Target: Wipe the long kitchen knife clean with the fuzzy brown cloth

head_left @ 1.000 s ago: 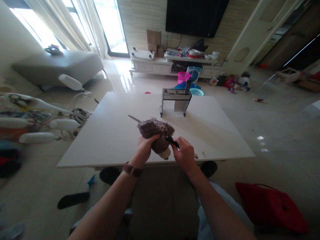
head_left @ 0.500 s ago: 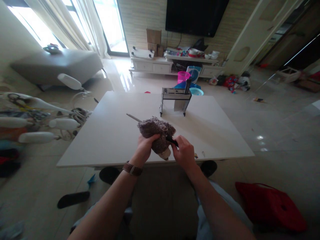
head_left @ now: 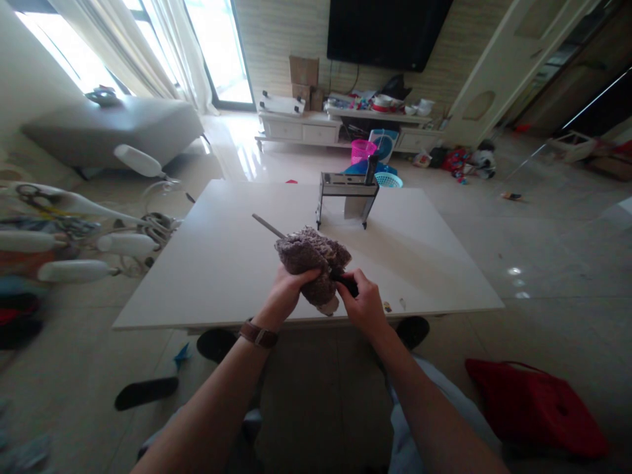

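Note:
Just above the table's near edge, my left hand (head_left: 288, 294) is closed round a bunched, fluffy grey-brown cloth (head_left: 309, 253). The cloth is wrapped about a knife, whose narrow blade (head_left: 267, 225) sticks out at the upper left. My right hand (head_left: 366, 301) grips the knife's black handle (head_left: 349, 284) on the cloth's right side. The middle of the blade is hidden inside the cloth. A pale lump (head_left: 328, 307), whose kind I cannot make out, shows under the cloth. Beyond the hands, a knife block (head_left: 345, 186) stands upright with a black handle (head_left: 372, 170) rising from its right end.
The white table (head_left: 217, 263) spans the space in front of me. Small scraps (head_left: 388, 307) lie by its near edge. On the floor are a red bag (head_left: 538, 408) at right and white lamp parts (head_left: 79, 271) at left. Baskets (head_left: 363, 151) stand behind the table.
The cloth and knife have shifted slightly right, and the blade tip points a little higher. The pale lump shows less. Both hands keep their hold.

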Action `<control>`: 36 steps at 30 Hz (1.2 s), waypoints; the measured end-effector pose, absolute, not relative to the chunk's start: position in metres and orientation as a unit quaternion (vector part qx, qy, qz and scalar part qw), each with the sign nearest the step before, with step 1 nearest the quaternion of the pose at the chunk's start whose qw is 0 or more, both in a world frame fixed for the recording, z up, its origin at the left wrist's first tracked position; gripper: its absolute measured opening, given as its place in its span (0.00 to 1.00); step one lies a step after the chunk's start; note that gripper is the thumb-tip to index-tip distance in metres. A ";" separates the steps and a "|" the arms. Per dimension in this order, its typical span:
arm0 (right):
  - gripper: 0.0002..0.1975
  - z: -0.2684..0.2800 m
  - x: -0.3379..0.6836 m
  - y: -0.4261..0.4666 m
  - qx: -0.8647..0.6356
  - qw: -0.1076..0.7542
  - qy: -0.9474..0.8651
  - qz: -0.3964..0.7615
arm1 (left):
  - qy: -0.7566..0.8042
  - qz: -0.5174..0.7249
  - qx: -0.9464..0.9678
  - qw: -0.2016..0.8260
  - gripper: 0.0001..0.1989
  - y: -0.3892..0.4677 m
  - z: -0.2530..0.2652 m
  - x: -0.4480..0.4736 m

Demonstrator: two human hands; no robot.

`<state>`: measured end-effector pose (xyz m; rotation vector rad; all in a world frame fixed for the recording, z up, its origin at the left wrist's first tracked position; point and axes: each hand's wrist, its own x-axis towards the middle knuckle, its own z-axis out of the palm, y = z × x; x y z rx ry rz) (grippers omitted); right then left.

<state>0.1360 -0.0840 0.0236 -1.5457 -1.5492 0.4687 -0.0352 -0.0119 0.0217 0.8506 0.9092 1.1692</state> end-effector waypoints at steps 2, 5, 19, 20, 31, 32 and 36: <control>0.08 0.024 0.136 -0.084 -0.621 0.438 -0.622 0.189 | 0.410 0.512 0.381 0.652 0.27 -0.013 0.020 -0.033; 0.08 0.023 0.136 -0.085 -0.622 0.434 -0.623 0.189 | 0.426 0.518 0.375 0.640 0.27 -0.013 0.018 -0.030; 0.04 0.023 0.141 -0.087 -0.641 0.404 -0.646 0.092 | 0.428 0.594 0.318 0.602 0.29 -0.001 0.021 -0.042; 0.04 0.022 0.142 -0.087 -0.642 0.403 -0.647 0.081 | 0.425 0.598 0.302 0.609 0.29 -0.001 0.021 -0.044; 0.03 0.021 0.140 -0.085 -0.631 0.403 -0.661 0.052 | 0.409 0.562 0.281 0.662 0.27 -0.013 0.019 -0.027; 0.03 0.021 0.141 -0.085 -0.626 0.406 -0.664 0.050 | 0.410 0.568 0.282 0.656 0.27 -0.013 0.019 -0.026; 0.03 0.020 0.143 -0.085 -0.616 0.414 -0.668 0.048 | 0.415 0.592 0.288 0.628 0.29 -0.007 0.017 -0.032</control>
